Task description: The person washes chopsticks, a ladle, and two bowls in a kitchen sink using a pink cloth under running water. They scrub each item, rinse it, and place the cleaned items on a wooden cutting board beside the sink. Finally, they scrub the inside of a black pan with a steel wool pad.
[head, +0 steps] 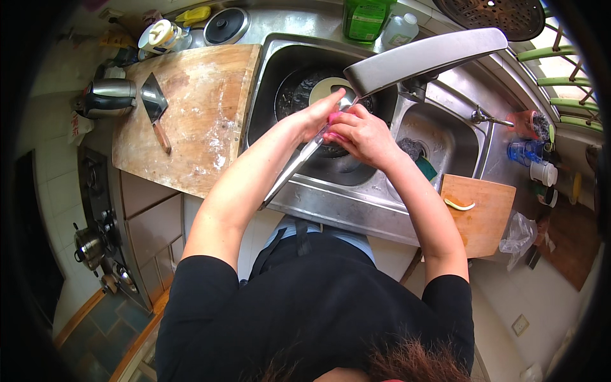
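Over the left basin of a stainless steel sink, my left hand grips a long-handled metal utensil, perhaps a ladle, its handle slanting down to the left along my forearm. My right hand presses a pink cloth or sponge around the utensil, close to my left fingers. The faucet reaches over from the right, its spout just above my hands. Below them, in the basin, are a dark wok and a pale round dish; my hands partly hide both.
A floury wooden board holding a scraper lies left, beside an electric kettle. The right basin contains a steel scourer and green pad. A small cutting board is at the lower right; bottles stand behind.
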The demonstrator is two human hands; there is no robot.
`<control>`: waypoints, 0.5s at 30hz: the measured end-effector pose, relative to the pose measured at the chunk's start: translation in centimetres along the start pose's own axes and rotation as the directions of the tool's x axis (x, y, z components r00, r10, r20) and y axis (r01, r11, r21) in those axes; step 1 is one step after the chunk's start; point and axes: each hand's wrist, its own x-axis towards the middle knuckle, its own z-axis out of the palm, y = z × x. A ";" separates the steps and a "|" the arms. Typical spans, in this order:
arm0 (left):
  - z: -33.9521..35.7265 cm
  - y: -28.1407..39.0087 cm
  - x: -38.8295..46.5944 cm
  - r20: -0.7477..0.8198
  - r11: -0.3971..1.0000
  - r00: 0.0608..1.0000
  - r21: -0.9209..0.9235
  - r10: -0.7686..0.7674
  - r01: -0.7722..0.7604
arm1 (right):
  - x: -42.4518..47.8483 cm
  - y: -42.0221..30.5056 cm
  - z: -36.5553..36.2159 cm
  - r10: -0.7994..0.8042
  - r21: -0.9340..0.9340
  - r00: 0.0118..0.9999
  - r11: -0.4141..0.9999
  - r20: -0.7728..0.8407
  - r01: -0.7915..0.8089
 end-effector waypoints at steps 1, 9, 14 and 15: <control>0.2 -0.1 -0.2 -0.007 0.999 1.000 0.040 -0.015 0.015 | -0.1 0.8 0.2 -0.026 -0.037 0.999 0.999 0.030 0.027; -0.2 -1.5 -2.9 -0.018 0.990 0.997 0.121 -0.075 0.077 | 1.1 2.1 -1.3 0.772 0.735 0.621 0.343 0.134 -0.585; 1.0 -1.3 -5.7 -0.090 0.964 0.994 0.253 -0.060 0.081 | 0.3 1.0 2.1 0.153 0.083 0.976 0.986 -0.153 -0.142; 0.7 -1.8 -6.1 -0.055 0.949 0.997 0.308 -0.048 0.062 | 0.8 1.6 2.3 0.222 0.252 0.963 0.951 -0.152 -0.179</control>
